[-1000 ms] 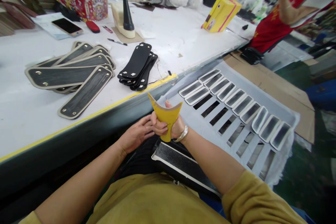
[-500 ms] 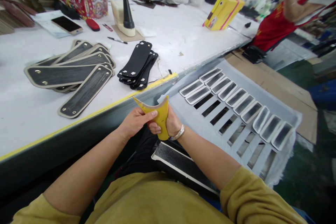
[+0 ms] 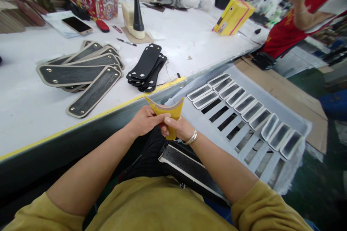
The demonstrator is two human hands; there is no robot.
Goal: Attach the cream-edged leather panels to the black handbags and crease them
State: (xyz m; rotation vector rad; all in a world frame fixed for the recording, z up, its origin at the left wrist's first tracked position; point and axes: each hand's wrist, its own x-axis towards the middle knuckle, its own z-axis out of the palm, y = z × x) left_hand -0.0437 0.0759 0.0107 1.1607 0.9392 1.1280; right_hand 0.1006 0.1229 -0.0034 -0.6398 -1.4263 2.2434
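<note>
A yellow curved piece [image 3: 173,111], pale along its upper concave edge, is held in front of my body, just off the table edge. My left hand [image 3: 148,120] is closed on its left side, thumb lying across the front. From the right, my right hand [image 3: 182,128] grips the same piece, with its thumb on the front near the left thumb; a silver bracelet circles that wrist. Below the hands, across my lap, lies a long black strip with white edging [image 3: 189,166]. Some fingers are hidden behind the yellow piece.
On the white table [image 3: 108,104] lie grey panels with pale borders [image 3: 93,92], stacked black strips [image 3: 145,63], a phone [image 3: 77,25] and a yellow box [image 3: 234,16]. White-edged black pieces [image 3: 252,110] rest on a slotted sheet at right. A person in red [image 3: 284,30] stands beyond.
My right thumb has come round to the front of the yellow piece, which now flares wider at the top. The view has shifted slightly, moving the table things rightward.
</note>
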